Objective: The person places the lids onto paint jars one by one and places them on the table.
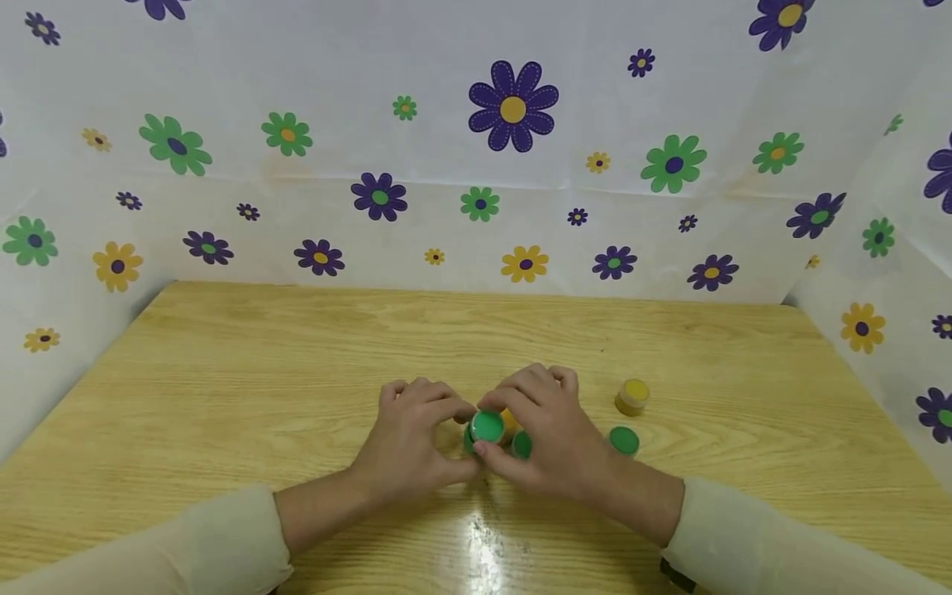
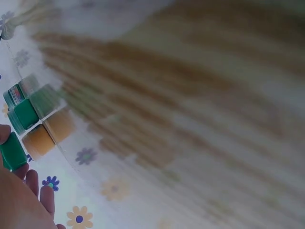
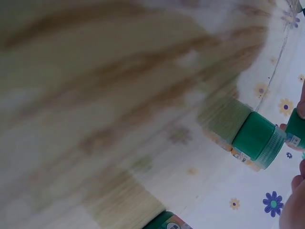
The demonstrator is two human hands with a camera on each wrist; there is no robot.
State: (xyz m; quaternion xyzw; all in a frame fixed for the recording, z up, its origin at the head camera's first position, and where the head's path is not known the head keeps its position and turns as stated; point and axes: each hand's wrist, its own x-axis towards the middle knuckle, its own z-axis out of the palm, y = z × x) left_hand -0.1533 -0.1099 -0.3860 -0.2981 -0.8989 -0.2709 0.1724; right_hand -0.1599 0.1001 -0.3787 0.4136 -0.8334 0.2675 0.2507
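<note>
At mid-table in the head view, my right hand [image 1: 558,438] pinches a small green paint jar [image 1: 487,426] between thumb and index finger. My left hand [image 1: 409,438] curves round from the other side, its index fingertip against this jar. In the left wrist view, fingers lie on both sides of a green jar [image 2: 13,152]. A bit of green shows just under the pinched jar; whether it is a separate jar cannot be told. Partly behind my right hand stand an orange-yellow jar [image 1: 509,420] and another green jar [image 1: 522,445].
To the right of my right hand stand a yellow jar [image 1: 632,397] and a green jar [image 1: 623,440]. The wooden table [image 1: 260,355] meets a white flower-printed cloth [image 1: 446,149] at its back and sides.
</note>
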